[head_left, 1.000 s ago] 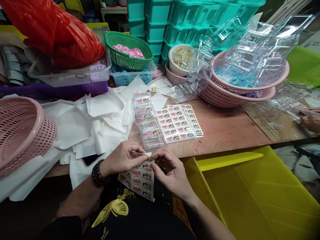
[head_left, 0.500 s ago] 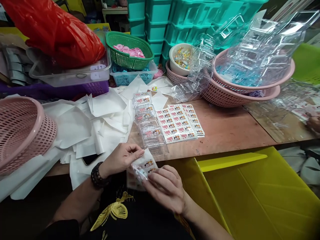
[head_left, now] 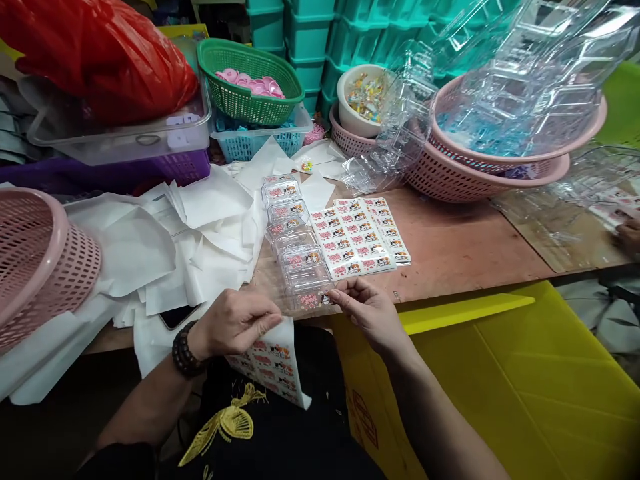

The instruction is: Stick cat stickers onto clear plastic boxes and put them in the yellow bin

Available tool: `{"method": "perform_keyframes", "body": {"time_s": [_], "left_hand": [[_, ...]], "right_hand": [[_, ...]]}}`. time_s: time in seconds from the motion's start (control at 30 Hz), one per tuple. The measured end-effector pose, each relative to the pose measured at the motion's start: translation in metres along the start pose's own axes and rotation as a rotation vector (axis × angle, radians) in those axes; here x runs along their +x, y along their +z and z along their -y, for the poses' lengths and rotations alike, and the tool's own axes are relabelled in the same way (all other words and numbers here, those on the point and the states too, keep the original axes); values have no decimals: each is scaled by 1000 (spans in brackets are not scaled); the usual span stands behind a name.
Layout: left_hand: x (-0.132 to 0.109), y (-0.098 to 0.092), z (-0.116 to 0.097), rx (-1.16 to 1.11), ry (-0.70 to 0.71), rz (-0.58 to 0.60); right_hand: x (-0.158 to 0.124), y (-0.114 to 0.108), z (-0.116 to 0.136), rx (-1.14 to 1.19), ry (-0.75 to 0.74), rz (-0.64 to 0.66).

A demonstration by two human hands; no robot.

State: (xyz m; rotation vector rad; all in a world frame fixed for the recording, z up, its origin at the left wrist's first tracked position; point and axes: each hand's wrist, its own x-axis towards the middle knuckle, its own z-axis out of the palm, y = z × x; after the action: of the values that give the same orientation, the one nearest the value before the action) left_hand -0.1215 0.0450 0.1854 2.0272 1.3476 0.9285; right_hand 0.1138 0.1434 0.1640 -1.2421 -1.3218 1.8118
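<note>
My left hand [head_left: 245, 321] pinches the top edge of a sticker sheet [head_left: 273, 363] that hangs over my lap. Between the thumb and fingers of my right hand [head_left: 363, 307] is the right end of a cat sticker [head_left: 310, 300], which lies over the nearest clear plastic case at the table's front edge. A row of clear plastic cases [head_left: 295, 257] runs back from there, several bearing the same sticker. Right of the row, more sticker sheets [head_left: 353, 237] lie overlapping on the table.
White backing papers [head_left: 210, 207] and a phone [head_left: 177, 316] lie on the left, near a pink basket [head_left: 75, 260]. Pink baskets [head_left: 450, 177] with clear plastic pieces stand at the back right. A person's hand [head_left: 629, 233] shows at the right edge.
My right hand has moved from the sheet up and right to the nearest case, with a sticker in its fingers. The sheet now hangs from my left hand alone. The view has shifted slightly.
</note>
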Motion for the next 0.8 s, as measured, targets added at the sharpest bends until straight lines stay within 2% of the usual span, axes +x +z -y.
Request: {"method": "perform_keyframes", "body": {"time_s": [0.17, 0.43, 0.6, 0.7, 0.8], "left_hand": [[-2, 15, 4, 119, 58, 38], [1, 25, 7, 130, 144, -39], [2, 32, 10, 197, 97, 18], [2, 36, 12, 245, 58, 41], [3, 38, 13, 257, 29, 39]], "right_hand": [[5, 1, -2, -57, -31, 8], [8, 0, -6, -86, -54, -3], [7, 1, -6, -143, -84, -4], [4, 3, -9, -241, -155, -19], [0, 4, -14, -496, -282, -94]]}}
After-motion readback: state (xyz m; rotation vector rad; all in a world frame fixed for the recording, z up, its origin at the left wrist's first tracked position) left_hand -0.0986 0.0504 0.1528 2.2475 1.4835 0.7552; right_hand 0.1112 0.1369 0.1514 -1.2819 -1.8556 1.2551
